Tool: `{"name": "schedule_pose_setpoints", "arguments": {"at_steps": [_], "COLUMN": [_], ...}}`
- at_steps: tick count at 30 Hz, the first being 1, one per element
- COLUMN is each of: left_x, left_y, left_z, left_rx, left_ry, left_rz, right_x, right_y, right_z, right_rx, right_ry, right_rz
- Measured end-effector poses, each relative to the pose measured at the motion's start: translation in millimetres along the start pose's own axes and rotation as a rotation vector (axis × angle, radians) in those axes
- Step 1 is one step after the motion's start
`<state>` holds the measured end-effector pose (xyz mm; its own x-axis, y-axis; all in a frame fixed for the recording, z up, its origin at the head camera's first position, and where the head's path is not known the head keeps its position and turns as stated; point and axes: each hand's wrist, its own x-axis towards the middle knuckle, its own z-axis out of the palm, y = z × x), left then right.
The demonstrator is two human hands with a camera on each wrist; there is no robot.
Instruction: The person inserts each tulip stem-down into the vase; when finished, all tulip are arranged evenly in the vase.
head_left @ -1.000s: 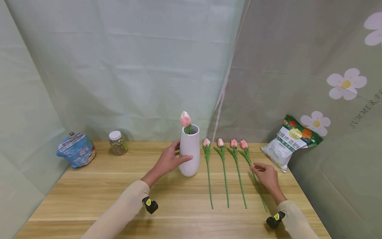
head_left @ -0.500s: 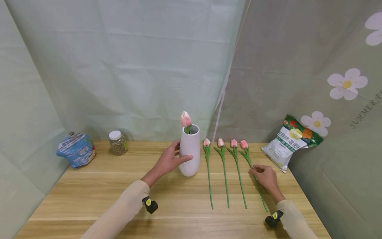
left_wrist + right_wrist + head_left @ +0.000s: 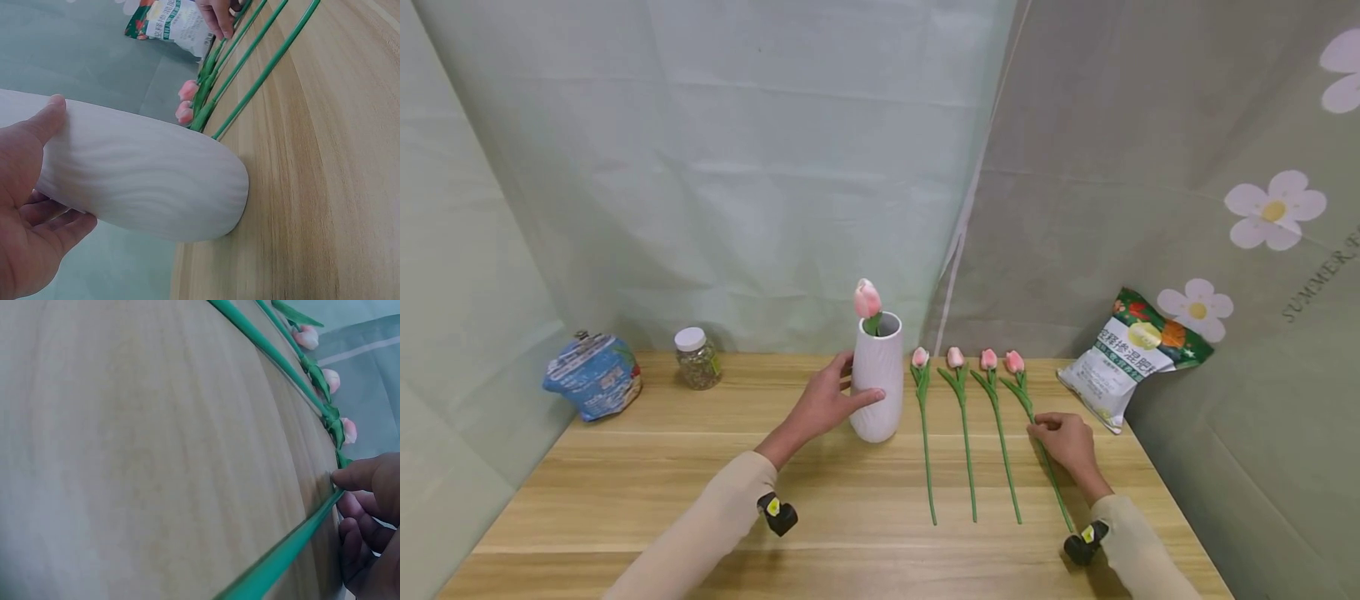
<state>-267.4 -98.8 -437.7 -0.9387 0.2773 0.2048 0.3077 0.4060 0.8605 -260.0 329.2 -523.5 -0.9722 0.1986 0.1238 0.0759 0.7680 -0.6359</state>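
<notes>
A white ridged vase (image 3: 880, 387) stands upright on the table, one pink tulip (image 3: 867, 300) rising from its mouth. My left hand (image 3: 827, 400) holds the vase from its left side, thumb across the front and fingers behind; the left wrist view shows the same grip on the vase (image 3: 144, 169). To the right, several tulips lie in a row with their heads toward the back. The stem of the rightmost tulip (image 3: 1015, 363) is pinched between thumb and fingers of my right hand (image 3: 1067, 442). In the right wrist view that green stem (image 3: 281, 553) runs from the fingertips, close along the tabletop.
A jar with a white lid (image 3: 697, 358) and a blue bag (image 3: 593, 377) stand at the back left. At the back right a white and green bag (image 3: 1123, 358) leans against the cloth wall (image 3: 1210, 433). Other tulips (image 3: 966, 450) lie between the vase and my right hand.
My right hand has moved slightly in to the left and down, and its fingers have closed on the rightmost tulip's stem. My left hand and the vase have stayed put.
</notes>
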Motion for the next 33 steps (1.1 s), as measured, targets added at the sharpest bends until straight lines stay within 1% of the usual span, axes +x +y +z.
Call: {"name": "schedule_pose_setpoints", "arguments": {"at_steps": [7,12,19,23,28,33], "left_x": [0.5,0.2,-0.2,-0.5,0.0,1.1], "left_y": [0.5,0.7,0.5,-0.2,-1.2,-2.6], "left_z": [-1.0,-1.4,-0.9,-0.8,-0.9,-1.2], "left_rx": [-0.01,-0.003,-0.002,-0.003,-0.003,-0.001], "left_ry": [0.003,0.001,0.001,0.0,0.002,0.0], "left_rz": [0.01,0.017,0.015,0.016,0.022,0.022], "right_x": [2.4,2.7,-1.6,-3.2,-4.4,-5.0], "right_y": [-1,0,-2,-5,-14,-28], "right_z": [-3,-5,-8,-11,-19,-29], "right_rx": [-0.023,-0.011,0.004,0.033,0.072,0.111], "right_ry": [-0.013,-0.008,0.01,0.037,0.099,0.124], "right_rz": [0.021,0.035,0.053,0.078,0.052,0.042]}}
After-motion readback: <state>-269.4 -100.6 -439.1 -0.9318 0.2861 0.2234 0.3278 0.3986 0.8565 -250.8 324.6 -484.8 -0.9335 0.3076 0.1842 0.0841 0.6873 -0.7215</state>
